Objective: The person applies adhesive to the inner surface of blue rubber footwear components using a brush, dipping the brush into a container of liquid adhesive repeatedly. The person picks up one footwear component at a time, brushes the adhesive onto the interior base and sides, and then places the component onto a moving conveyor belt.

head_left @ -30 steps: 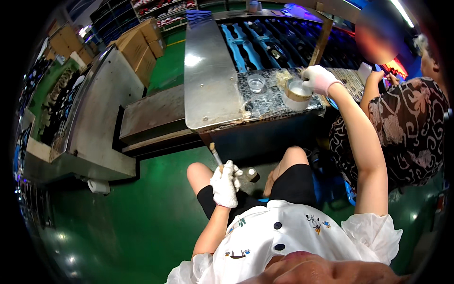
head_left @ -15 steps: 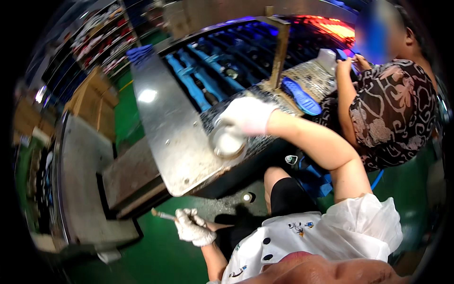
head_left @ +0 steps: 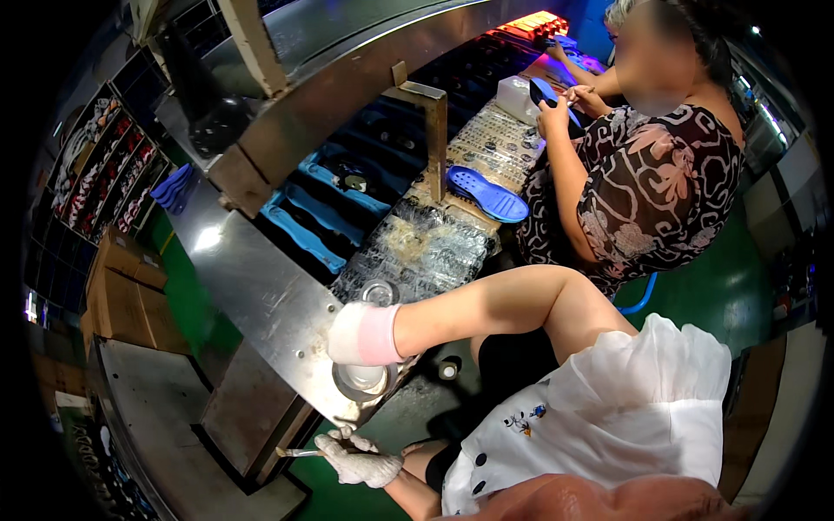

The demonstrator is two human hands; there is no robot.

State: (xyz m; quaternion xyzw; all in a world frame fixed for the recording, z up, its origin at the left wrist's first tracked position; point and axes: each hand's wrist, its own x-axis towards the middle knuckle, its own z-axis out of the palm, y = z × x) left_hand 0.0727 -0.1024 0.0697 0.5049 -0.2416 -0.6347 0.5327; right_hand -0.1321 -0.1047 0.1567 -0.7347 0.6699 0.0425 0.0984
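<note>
My left hand [head_left: 358,460], in a white knit glove, is closed around a small brush [head_left: 300,452]; the bristle end points left, just off the near corner of the metal table [head_left: 252,291]. My right hand [head_left: 361,334], gloved in white with a pink cuff, is over the far rim of a round metal bowl [head_left: 363,380] at the table's near edge. Pale liquid shows inside the bowl. The right fingers are hidden, so their grip does not show. Beyond that hand stands a small clear round cup [head_left: 380,292] beside a plastic-wrapped surface [head_left: 421,247].
Light-blue slats [head_left: 304,230] lie on the dark conveyor beyond the table. A blue shoe sole [head_left: 488,194] rests near a metal post [head_left: 434,143]. A co-worker [head_left: 647,191] on the right handles another blue sole [head_left: 546,94]. Blue pieces [head_left: 174,187] sit at the table's far-left corner.
The view has shifted and turned. My right hand now appears lower and farther left, near the bowl, and the clear cup has come into sight. The left hand still holds the brush.
</note>
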